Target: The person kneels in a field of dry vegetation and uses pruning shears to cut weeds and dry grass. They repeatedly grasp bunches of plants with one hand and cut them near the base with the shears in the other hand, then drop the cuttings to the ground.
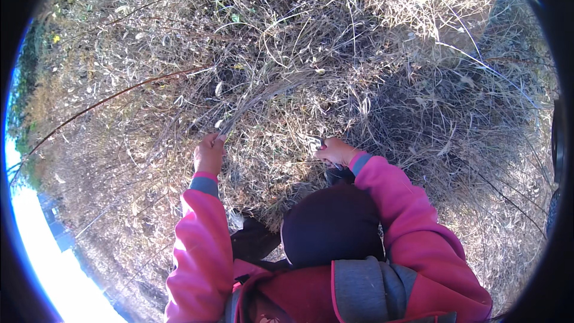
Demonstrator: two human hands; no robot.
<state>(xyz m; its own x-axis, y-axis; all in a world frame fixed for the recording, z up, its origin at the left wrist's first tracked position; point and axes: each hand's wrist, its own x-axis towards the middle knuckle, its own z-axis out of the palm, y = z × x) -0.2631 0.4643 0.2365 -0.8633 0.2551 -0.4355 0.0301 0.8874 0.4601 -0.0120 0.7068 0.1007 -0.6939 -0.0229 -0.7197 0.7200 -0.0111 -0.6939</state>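
Note:
My left hand [210, 153] is closed on the end of a bundle of thin dry stems [251, 101], which fans out up and to the right over the grass. To the right of it, my right hand [334, 150] grips a small hand tool with a light metal head [313, 143], perhaps pruning shears; its handles are mostly hidden in my fist. The tool points left over dry grass [269, 157], a short way from the stems, not touching them.
Tangled dry grass and weeds surround me. A long reddish-brown stem [134, 86] arches across the left. My bent knee in dark trousers [332, 224] is just below my right hand. A dark object [557, 143] stands at the right rim.

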